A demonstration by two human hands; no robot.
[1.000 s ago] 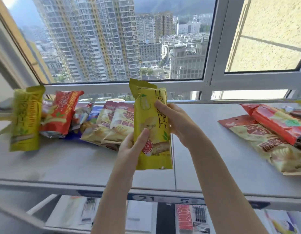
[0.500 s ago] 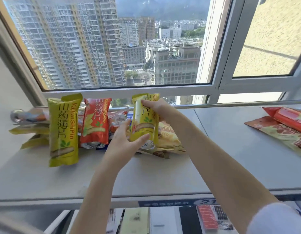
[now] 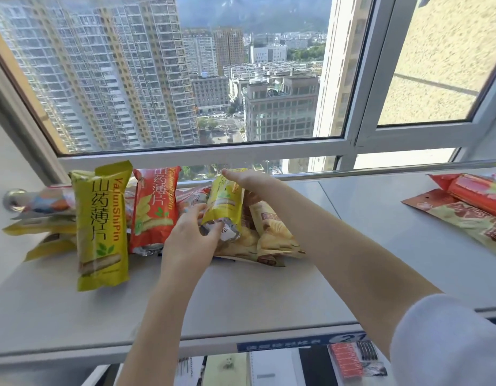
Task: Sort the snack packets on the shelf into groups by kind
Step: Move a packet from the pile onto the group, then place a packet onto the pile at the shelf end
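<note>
Two hands are up over the shelf (image 3: 241,310), and I see them both from the head camera. Far to the left of my left hand, a big yellow packet (image 3: 102,227) leans up with its bottom edge near the front of the shelf. Next to it, just left of my left hand, stands a red packet (image 3: 153,210). My left hand (image 3: 188,238) curls round the silver bottom end of a small yellow packet (image 3: 223,203). My right hand (image 3: 248,178) lies flat on the top end of it, fingers straight. Under both hands lie pale chip bags (image 3: 269,235), their corners poking out toward me. To the right of my right arm the shelf is bare and wide. Far right, more red and pale bags (image 3: 469,207) lie near the shelf's side edge.
</note>
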